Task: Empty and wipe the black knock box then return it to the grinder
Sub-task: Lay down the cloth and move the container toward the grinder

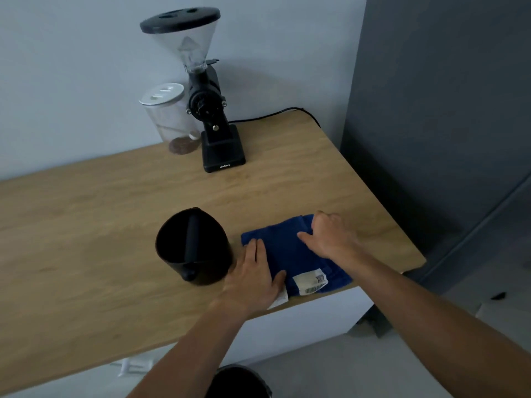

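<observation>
Pale blue-grey wall backs a wooden table [86, 225] whose right edge runs beside a dark grey panel. Far on the table, against the wall, a clear jar [169, 122] with a white lid holds a little brown coffee at its bottom, and just to its right, touching or nearly so, stands the black grinder [212, 116] with its clear cone hopper and black lid; a black cord [273, 114] trails from it to the right along the far edge. Nearer, around the middle of the table and well apart from the grinder, the black knock box [192, 248] stands upright with its bar across the open mouth. Just right of it, the left hand [253, 274] lies flat, fingers together and thumb out, pressing the near left part of a folded blue cloth [290, 251] at the near edge of the table. A white label [310, 282] shows on the cloth's near side. Further right, the right hand [330, 237] rests on the far right part of the cloth, fingers curled over its fold and thumb lying on top.
</observation>
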